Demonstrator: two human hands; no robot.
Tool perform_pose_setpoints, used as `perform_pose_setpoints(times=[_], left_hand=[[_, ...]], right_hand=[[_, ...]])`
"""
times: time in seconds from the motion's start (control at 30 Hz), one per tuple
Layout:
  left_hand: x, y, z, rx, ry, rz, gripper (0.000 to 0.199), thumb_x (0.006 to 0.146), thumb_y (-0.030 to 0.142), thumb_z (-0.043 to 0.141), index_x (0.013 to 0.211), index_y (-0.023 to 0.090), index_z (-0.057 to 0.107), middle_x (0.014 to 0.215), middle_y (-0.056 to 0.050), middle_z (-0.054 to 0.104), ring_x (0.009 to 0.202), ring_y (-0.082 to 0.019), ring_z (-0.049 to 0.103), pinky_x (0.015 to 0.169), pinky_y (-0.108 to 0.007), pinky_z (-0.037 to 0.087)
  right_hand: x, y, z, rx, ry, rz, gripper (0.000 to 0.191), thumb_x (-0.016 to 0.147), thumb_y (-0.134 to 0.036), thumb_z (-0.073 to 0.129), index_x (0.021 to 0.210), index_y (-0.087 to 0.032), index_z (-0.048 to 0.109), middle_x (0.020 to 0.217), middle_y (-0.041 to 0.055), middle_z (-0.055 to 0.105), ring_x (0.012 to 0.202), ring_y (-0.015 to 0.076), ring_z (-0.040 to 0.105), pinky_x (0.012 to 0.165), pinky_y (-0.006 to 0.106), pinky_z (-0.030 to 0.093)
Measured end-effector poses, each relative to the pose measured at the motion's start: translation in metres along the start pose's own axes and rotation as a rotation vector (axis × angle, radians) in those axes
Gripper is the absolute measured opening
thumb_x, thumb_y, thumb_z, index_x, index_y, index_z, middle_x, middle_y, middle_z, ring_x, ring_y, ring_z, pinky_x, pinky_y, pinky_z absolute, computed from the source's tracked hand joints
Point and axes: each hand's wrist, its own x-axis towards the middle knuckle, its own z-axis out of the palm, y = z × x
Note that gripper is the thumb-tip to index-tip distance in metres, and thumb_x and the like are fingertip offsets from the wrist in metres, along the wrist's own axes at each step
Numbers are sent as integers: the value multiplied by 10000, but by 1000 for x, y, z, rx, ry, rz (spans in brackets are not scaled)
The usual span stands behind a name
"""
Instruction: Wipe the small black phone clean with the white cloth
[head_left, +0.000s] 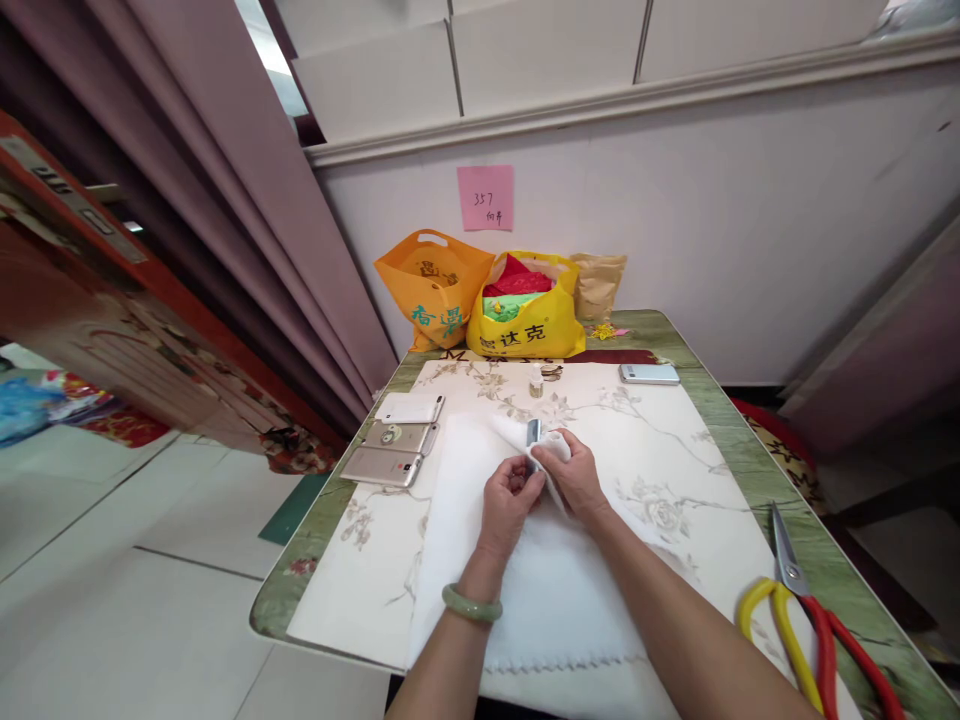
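Your white cloth (480,540) lies on the middle of the floral mat (360,560), and one part of it is raised and folded between your hands. A small grey-silver item (534,432) stands out from this fold, on its far side. Your right hand (576,476) holds the fold with narrow fingers, the thumb pressing on top. Your left hand (511,500) is just beside it, with fingers curled and thumb and forefinger closed together; exactly what they pinch, I cannot tell. To the left, three phones (386,465) lie in a row. Beyond the cloth stands a small bottle (536,382), and another phone (649,374) is at far right. Large scissors (792,575) lie near right, blades pointing away from you. At the far edge stand an orange bag (435,290), a yellow bag (525,335) and a brown pouch (598,285).
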Motion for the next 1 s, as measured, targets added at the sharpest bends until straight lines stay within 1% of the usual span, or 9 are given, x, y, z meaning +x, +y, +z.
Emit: perform_pose_setpoints(times=[0.07, 0.13, 0.23, 0.37, 0.6, 0.67, 0.73, 0.87, 1.0], left_hand=[[0, 1, 0, 7, 7, 26, 411, 687, 351, 778, 980, 163, 559, 790, 10, 604, 580, -68, 541, 507, -165, 429], [-1, 1, 0, -4, 8, 25, 482, 672, 343, 790, 1022, 191, 496, 816, 17, 614, 558, -65, 548, 477, -158, 417], [-2, 3, 0, -47, -40, -23, 484, 740, 386, 726, 1071, 229, 411, 729, 62, 588, 426, -61, 498, 386, -163, 361], [-3, 3, 0, -91, -119, 11, 452, 782, 378, 690, 1093, 216, 404, 737, 47, 598, 478, -85, 551, 451, -196, 430], [-2, 3, -2, -136, -12, 43, 435, 812, 351, 659, 1171, 206, 461, 729, 38, 576, 531, -73, 508, 516, -197, 429], [-2, 3, -3, -123, -17, 31, 457, 802, 349, 666, 1196, 199, 491, 725, 36, 568, 527, -69, 496, 508, -194, 421], [-2, 2, -3, -99, -44, 8, 481, 787, 350, 677, 1215, 196, 520, 748, 27, 575, 508, -62, 486, 480, -191, 407], [-1, 0, -4, -67, -58, -25, 508, 765, 362, 686, 1223, 186, 554, 770, 13, 586, 457, -53, 476, 412, -184, 357], [-1, 0, -5, -77, -14, -40, 511, 760, 361, 682, 1224, 178, 571, 782, 1, 610, 440, -49, 470, 393, -183, 345]], right_hand=[[1, 1, 0, -6, 47, -19, 347, 705, -501, 696, 781, -181, 584, 646, -38, 561, 596, 125, 461, 587, 240, 413], [2, 3, 0, -1, 65, -30, 350, 743, -516, 665, 773, -178, 578, 649, -33, 554, 596, 123, 452, 572, 236, 401], [3, 7, -1, 5, 71, -17, 355, 765, -525, 645, 755, -180, 562, 627, -38, 539, 574, 118, 438, 535, 232, 378], [2, 8, -1, 26, 92, 20, 344, 764, -518, 648, 788, -185, 563, 616, -41, 543, 557, 121, 447, 524, 238, 383], [0, 4, 0, -4, -113, 94, 454, 585, -444, 787, 922, -190, 622, 643, -30, 606, 532, 143, 499, 497, 255, 414], [0, 5, 0, -9, -82, 79, 408, 625, -485, 759, 864, -184, 622, 641, -26, 600, 542, 142, 495, 508, 255, 413], [2, 8, -1, 3, 12, 56, 382, 719, -556, 669, 756, -183, 594, 613, -23, 569, 552, 139, 479, 523, 255, 404], [4, 11, -2, 18, 153, 66, 479, 832, -632, 492, 621, -202, 487, 536, -33, 471, 531, 132, 425, 511, 258, 372], [2, 8, -1, 7, 127, 34, 445, 810, -621, 543, 686, -194, 539, 583, -27, 526, 560, 140, 462, 545, 259, 400]])
